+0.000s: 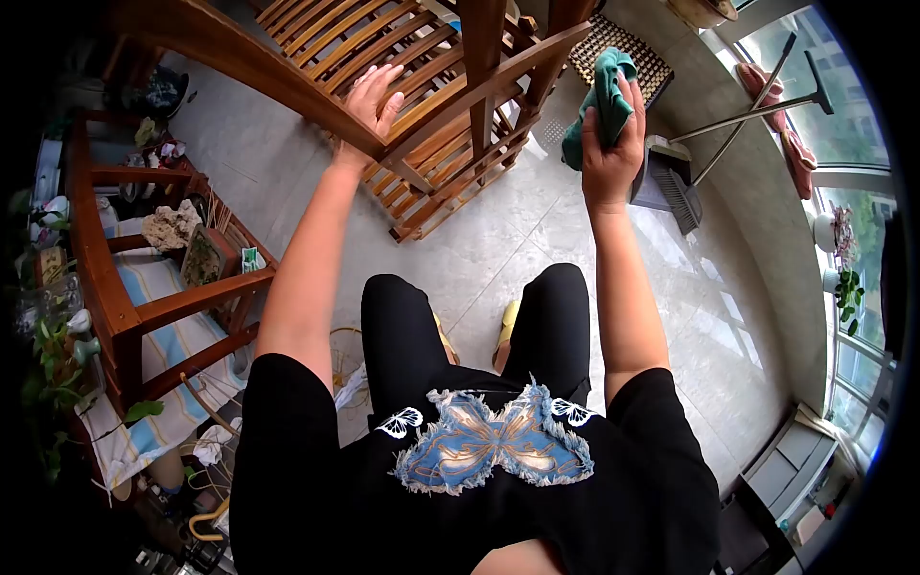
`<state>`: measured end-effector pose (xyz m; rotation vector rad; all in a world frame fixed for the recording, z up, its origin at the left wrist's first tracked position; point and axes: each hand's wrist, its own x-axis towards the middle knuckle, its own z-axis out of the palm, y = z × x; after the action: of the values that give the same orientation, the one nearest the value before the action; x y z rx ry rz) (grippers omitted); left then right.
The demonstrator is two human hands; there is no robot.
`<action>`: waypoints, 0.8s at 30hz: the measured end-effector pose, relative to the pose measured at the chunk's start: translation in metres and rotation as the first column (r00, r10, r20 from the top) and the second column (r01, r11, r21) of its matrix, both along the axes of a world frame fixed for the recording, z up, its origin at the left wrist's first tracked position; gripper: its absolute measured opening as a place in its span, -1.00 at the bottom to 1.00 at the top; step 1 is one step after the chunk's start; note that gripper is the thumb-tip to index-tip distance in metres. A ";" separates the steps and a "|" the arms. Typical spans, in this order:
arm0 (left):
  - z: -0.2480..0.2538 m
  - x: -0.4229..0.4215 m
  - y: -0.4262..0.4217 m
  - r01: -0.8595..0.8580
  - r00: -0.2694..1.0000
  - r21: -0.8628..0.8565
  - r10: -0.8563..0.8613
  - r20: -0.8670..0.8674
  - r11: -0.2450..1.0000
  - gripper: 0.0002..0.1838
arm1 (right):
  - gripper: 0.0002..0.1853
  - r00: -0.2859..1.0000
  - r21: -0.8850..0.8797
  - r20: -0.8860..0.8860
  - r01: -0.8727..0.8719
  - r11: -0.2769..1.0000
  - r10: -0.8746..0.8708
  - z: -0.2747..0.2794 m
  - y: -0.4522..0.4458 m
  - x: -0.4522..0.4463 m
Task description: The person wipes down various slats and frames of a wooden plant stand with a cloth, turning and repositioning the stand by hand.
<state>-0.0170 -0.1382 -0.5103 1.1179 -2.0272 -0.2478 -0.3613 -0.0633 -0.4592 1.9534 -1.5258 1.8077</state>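
Head view, sole camera.

Right hand (615,153): raised; thumb and fingers closed around a bunched dark-green cloth (600,107). Grip: grasping the cloth, folds standing out above the fingers and hanging on the thumb side. Cloth position: above the pale grey tiled floor (546,216), just to the right of the reddish-brown slatted wooden frame (482,57) and apart from it.

Left hand (372,103): extended over the frame's slats, by the lower end of its thick slanting beam. Grip: fingers lengthened, thumb apart, not clenched; cannot tell whether the palm bears on the slats.

Floor, right edge: grey dustpan (655,174) and grey-bristled broom (682,203), near the curving wall. Floor, far edge: black-and-cream woven mat (628,48), partly behind the cloth. Window ledge: pink slippers (800,165) by the glass.

Floor, left edge: brown wooden armchair-like stand (113,297) with striped blue-and-white fabric (177,340) across it; rough beige rock (172,226) near its far edge.
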 end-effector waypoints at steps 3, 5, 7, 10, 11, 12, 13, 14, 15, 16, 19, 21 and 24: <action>-0.024 -0.005 -0.019 0.054 0.998 -0.129 -0.050 0.028 0.990 -0.51 | -0.35 0.981 -0.052 -0.192 -0.031 0.998 0.020 -0.023 -0.028 0.006; -0.040 -0.011 -0.008 -0.076 0.978 -0.267 0.124 0.165 0.961 -0.60 | -0.21 0.983 -0.080 -0.185 -0.030 0.996 0.014 -0.052 -0.030 0.012; -0.031 -0.018 0.000 -0.143 0.969 0.044 0.130 0.212 0.989 -0.48 | -0.19 0.956 -0.155 -0.251 0.113 0.981 -0.150 -0.078 -0.027 0.019; -0.030 -0.017 0.002 -0.179 0.962 0.112 0.150 0.230 0.977 -0.51 | -0.21 0.959 0.004 -0.226 0.176 0.984 -0.171 -0.108 -0.014 0.032; -0.034 -0.013 0.001 -0.118 0.979 0.019 0.113 0.168 0.993 -0.53 | -0.20 0.963 0.061 -0.205 0.190 0.980 -0.174 -0.119 -0.010 0.036; -0.048 -0.009 -0.008 -0.096 0.985 -0.105 0.110 0.135 0.990 -0.59 | -0.19 0.957 0.113 -0.227 0.212 0.971 -0.183 -0.128 -0.002 0.038; -0.054 -0.009 -0.015 -0.080 0.990 -0.230 0.105 0.098 0.970 -0.66 | -0.18 0.949 0.160 -0.253 0.233 0.959 -0.188 -0.135 0.004 0.039; -0.063 -0.005 -0.018 -0.098 0.988 -0.221 0.122 0.099 0.970 -0.67 | -0.18 0.954 0.223 -0.253 0.221 0.949 -0.163 -0.144 0.010 0.041; -0.059 -0.006 -0.017 -0.097 0.988 -0.218 0.121 0.098 0.971 -0.67 | -0.18 0.977 0.299 -0.164 0.178 0.938 -0.134 -0.152 0.015 0.044; -0.053 -0.008 -0.014 -0.090 0.988 -0.192 0.111 0.104 0.977 -0.67 | -0.18 0.983 0.296 -0.131 0.164 0.941 -0.130 -0.164 0.019 0.047; -0.045 -0.013 -0.007 -0.107 0.989 -0.133 0.119 0.084 0.985 -0.69 | -0.16 0.971 0.275 -0.189 0.196 0.941 -0.147 -0.175 0.028 0.058; -0.042 -0.012 -0.005 -0.219 0.960 0.083 0.199 0.195 0.972 -0.59 | -0.16 0.973 0.398 -0.205 0.183 0.899 -0.107 -0.167 0.041 0.066; -0.037 -0.014 -0.003 -0.164 0.970 -0.007 0.163 0.180 0.986 -0.59 | -0.24 0.988 0.370 -0.135 0.114 0.922 -0.068 -0.152 0.046 0.061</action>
<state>-0.0309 -0.1408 -0.5478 1.3465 -2.0768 -0.0723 -0.3000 -0.0177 -0.6114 2.0544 -2.0066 1.4106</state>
